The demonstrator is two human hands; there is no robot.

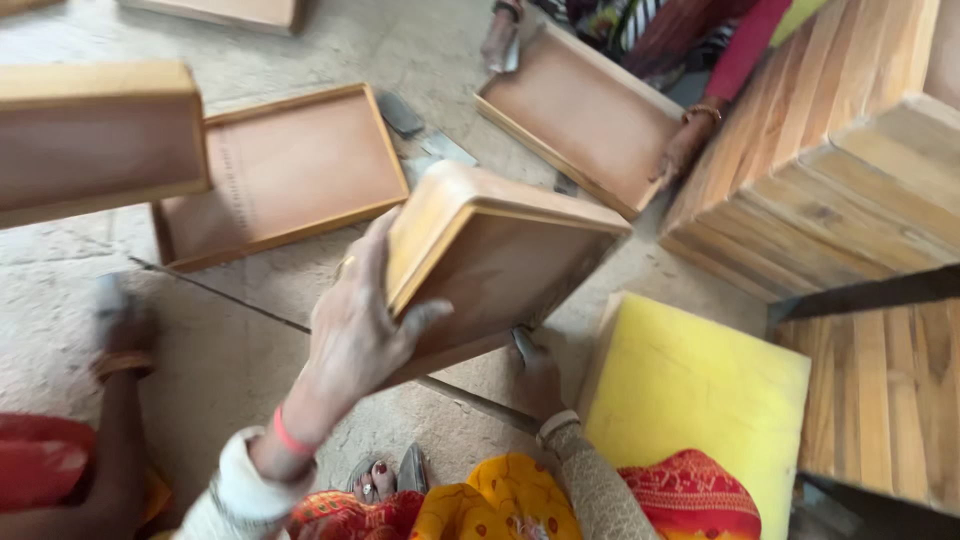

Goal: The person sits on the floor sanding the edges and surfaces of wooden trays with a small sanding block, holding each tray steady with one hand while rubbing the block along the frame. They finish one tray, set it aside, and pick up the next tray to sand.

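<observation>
The left hand [360, 330] grips the corner of a shallow wooden tray [490, 260], tilted above the rough concrete floor [230, 360]. The right hand [537, 375] is half hidden beneath it; its grip cannot be told. A smooth yellow board [700, 390] lies rightward.

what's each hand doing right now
Left hand: grips the wooden tray by its edge.
Right hand: under the tray, mostly hidden; grip cannot be told.
</observation>
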